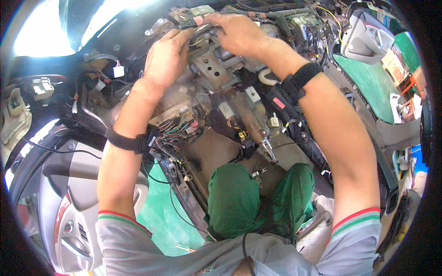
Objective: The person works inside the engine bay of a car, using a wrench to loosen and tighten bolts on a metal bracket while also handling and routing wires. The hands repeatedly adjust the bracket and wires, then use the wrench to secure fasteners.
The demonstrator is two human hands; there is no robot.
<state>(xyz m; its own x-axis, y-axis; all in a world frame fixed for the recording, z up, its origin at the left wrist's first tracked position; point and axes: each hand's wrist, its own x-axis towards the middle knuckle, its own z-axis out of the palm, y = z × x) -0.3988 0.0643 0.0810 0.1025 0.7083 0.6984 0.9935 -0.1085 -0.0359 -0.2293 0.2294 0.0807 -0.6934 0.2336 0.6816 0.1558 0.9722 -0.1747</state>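
Observation:
Both my arms reach forward into a stripped car dashboard. My left hand [166, 57] is closed, fingers together and bent over a dark taped wiring harness [199, 21] with a pinkish band. From the other side, my right hand [239, 36] grips the same harness, its index finger stretched along it near the band. The undersides of the fingers are hidden. Just below the hands is a metal bracket [212, 69] with several round holes. The steering column [251, 122] runs from there down toward my knees.
Bundled wires and connectors [186, 122] hang left of the column. A white connector [119, 70] dangles at the left. The open door [76, 216] stands at lower left, another door panel [366, 39] at upper right. A loose black cable [175, 202] crosses the sill.

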